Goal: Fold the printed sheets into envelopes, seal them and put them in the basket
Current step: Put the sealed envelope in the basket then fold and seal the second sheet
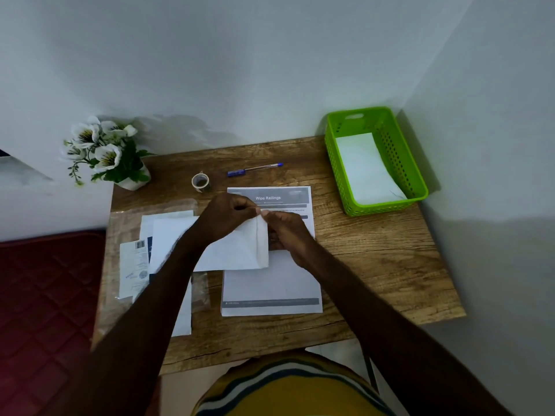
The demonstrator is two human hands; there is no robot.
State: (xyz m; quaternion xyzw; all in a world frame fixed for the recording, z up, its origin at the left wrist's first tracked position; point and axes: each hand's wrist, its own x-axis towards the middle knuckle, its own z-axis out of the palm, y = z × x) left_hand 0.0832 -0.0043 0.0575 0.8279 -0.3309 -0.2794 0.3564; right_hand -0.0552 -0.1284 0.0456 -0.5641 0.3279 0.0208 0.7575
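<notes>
A white envelope (240, 250) is held just above the table's middle, over a stack of printed sheets (271, 283) headed "Wipe Railings". My left hand (228, 217) pinches the envelope's top right corner. My right hand (288, 232) grips its right end, fingers curled behind the flap edge. A green plastic basket (417, 187) stands at the table's far right corner with a white envelope (363, 169) lying inside it.
A tape roll (200, 182) and a blue pen (254, 169) lie behind the sheets. A plastic pack of blank envelopes (168, 244) lies at the left. A potted white flower (105, 154) stands at the far left corner. Walls close the back and right.
</notes>
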